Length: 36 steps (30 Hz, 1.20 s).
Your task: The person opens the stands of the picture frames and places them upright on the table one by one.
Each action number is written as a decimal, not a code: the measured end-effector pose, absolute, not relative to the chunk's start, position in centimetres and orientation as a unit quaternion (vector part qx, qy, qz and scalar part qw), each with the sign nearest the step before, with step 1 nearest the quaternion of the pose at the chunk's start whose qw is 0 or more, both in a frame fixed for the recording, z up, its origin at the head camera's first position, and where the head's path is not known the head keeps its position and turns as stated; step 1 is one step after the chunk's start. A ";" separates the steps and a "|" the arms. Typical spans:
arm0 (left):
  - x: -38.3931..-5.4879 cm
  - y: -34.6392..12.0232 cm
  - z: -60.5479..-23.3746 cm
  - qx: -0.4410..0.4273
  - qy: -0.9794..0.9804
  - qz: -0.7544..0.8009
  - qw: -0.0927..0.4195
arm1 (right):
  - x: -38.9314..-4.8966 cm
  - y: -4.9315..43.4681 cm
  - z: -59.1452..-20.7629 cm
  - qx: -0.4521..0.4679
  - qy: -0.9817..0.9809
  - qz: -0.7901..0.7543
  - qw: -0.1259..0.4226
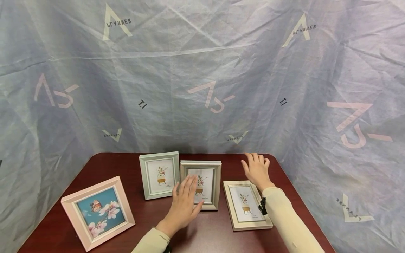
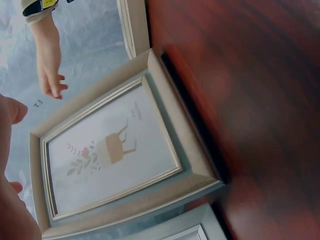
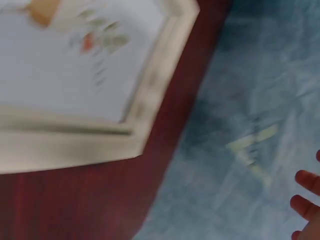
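My left hand [image 1: 185, 203] hovers in front of a champagne-coloured picture frame [image 1: 216, 189] that stands upright, its fingers extended and overlapping the picture. In the left wrist view this frame [image 2: 110, 145] appears beside the fingers, with nothing held. My right hand [image 1: 257, 170] is raised beyond the far edge of a cream picture frame [image 1: 235, 219], fingers loosely bent and holding nothing. That frame faces upward at the right, showing a potted-plant print. In the right wrist view, the right fingertips [image 3: 306, 205] are apart from the cream frame [image 3: 135, 137].
A pale green picture frame [image 1: 143, 179] stands left of the champagne one. Farther left, a pink frame [image 1: 128, 207] with a butterfly-and-blossom picture leans back. All are on a dark red table [image 1: 152, 214]. Grey printed cloth [image 1: 171, 88] hangs behind and at both sides.
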<state>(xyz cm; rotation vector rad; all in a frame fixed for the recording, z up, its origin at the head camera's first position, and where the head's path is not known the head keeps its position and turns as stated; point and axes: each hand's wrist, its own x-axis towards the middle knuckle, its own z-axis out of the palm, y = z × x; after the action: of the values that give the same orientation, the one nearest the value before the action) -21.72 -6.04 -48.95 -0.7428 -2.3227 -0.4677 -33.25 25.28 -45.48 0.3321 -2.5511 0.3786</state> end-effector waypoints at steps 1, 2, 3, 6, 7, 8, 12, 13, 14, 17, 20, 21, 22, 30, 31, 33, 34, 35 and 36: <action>-21.7 -6.0 -49.0 -0.292 -0.884 -0.174 0.320 | -33.3 25.8 -45.9 0.112 -0.951 0.137 0.255; -21.6 -5.9 -49.1 -0.301 -0.884 -0.171 0.314 | -33.3 26.2 -46.3 0.101 -0.956 0.135 0.240; -21.5 -5.8 -49.2 -0.309 -0.884 -0.169 0.309 | -33.3 26.7 -46.6 0.090 -0.962 0.132 0.223; -21.2 -5.6 -49.4 -0.326 -0.888 -0.158 0.284 | -33.2 27.9 -47.7 0.058 -0.977 0.118 0.168; -21.1 -5.5 -49.5 -0.332 -0.889 -0.153 0.275 | -33.1 28.2 -48.1 0.050 -0.981 0.110 0.149; -21.0 -5.5 -49.6 -0.338 -0.891 -0.148 0.265 | -33.0 28.6 -48.4 0.043 -0.985 0.101 0.131; -20.7 -5.3 -50.0 -0.363 -0.894 -0.126 0.229 | -32.6 29.4 -49.6 0.037 -0.995 0.064 0.065; -20.7 -5.3 -50.1 -0.370 -0.893 -0.124 0.223 | -32.5 29.5 -49.8 0.039 -0.996 0.054 0.051; -20.6 -5.2 -50.2 -0.377 -0.893 -0.118 0.217 | -32.4 29.5 -50.1 0.041 -0.997 0.046 0.039; -20.4 -5.1 -50.5 -0.394 -0.891 -0.099 0.205 | -32.0 29.6 -50.7 0.049 -0.998 0.026 0.013; -20.2 -4.9 -50.7 -0.408 -0.888 -0.076 0.199 | -31.9 29.7 -51.3 0.051 -0.999 0.010 -0.001; -20.1 -4.9 -50.8 -0.413 -0.886 -0.071 0.198 | -31.9 29.7 -51.4 0.052 -0.999 0.006 -0.005; -20.1 -4.8 -50.8 -0.419 -0.884 -0.066 0.197 | -31.9 29.7 -51.6 0.051 -0.999 0.005 -0.008; -19.5 -4.3 -51.6 -0.450 -0.869 -0.035 0.201 | -31.7 29.4 -52.5 0.049 -0.998 -0.008 -0.025; -19.4 -4.3 -51.7 -0.451 -0.869 -0.032 0.203 | -31.7 29.3 -52.5 0.051 -0.998 -0.009 -0.025; -19.4 -4.3 -51.9 -0.451 -0.868 -0.027 0.206 | -31.7 29.2 -52.5 0.055 -0.998 -0.008 -0.020; -19.4 -4.3 -51.9 -0.451 -0.868 -0.026 0.207 | -31.7 29.1 -52.5 0.056 -0.998 -0.007 -0.016; -19.4 -4.3 -52.0 -0.451 -0.867 -0.025 0.209 | -31.7 29.0 -52.5 0.057 -0.998 -0.006 -0.012; -19.4 -4.3 -52.0 -0.451 -0.867 -0.025 0.209 | -31.6 28.9 -52.5 0.060 -0.998 -0.006 -0.008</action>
<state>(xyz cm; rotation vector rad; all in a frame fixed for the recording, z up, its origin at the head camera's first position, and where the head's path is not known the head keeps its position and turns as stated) -19.39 -4.33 -52.03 -1.2548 -2.4118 -0.0692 -31.65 28.94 -52.46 0.1879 -3.1519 -0.0194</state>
